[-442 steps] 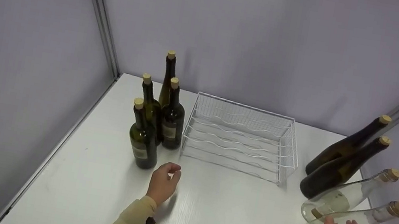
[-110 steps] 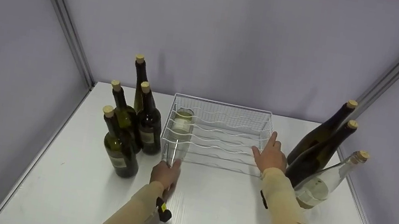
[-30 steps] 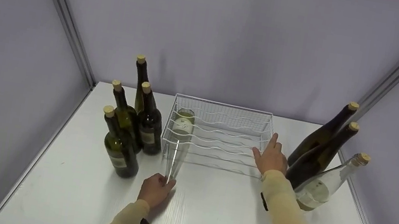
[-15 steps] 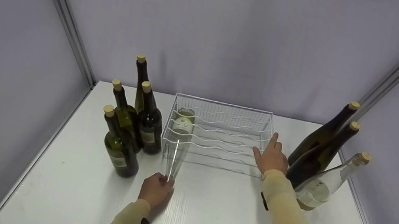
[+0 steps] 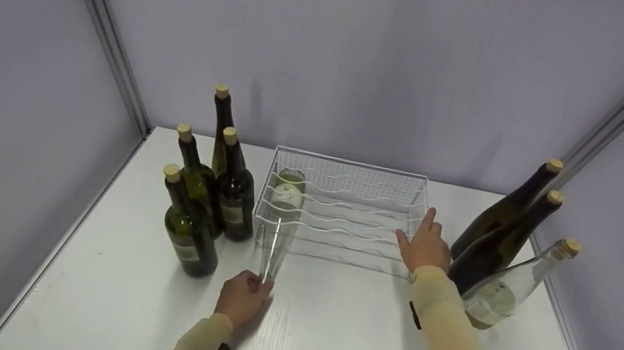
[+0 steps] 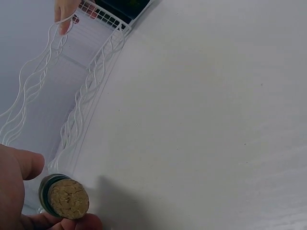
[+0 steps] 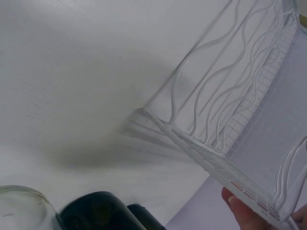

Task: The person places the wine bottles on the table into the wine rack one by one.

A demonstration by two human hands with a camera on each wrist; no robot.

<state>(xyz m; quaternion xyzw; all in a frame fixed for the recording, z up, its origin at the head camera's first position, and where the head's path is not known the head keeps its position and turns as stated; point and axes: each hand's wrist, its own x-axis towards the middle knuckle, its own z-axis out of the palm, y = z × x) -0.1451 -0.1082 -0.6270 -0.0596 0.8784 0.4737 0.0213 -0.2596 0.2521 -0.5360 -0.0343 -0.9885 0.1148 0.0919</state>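
A clear glass bottle (image 5: 281, 229) with a pale label lies at the left end of the white wire rack (image 5: 352, 161), its base toward the back. Its neck sticks out past the rack's front, where my left hand (image 5: 242, 297) holds it. In the left wrist view, thumb and fingers curl about the neck close behind the cork (image 6: 69, 199). My right hand (image 5: 425, 249) grips the top of the rack's right side, thumb inward. From the right wrist, fingertips (image 7: 240, 208) show behind the mesh side panel (image 7: 216, 167).
Several dark corked bottles (image 5: 192, 240) stand left of the rack. To its right are two tall dark bottles (image 5: 490, 253) and another clear bottle (image 5: 496, 298), upright near my right forearm. Walls (image 5: 332, 47) close off the table's back and sides.
The clear bottle, earlier standing at the right, now lies in the rack. My left hand has slid forward along its neck toward the cork. Over the last second almost nothing moves.
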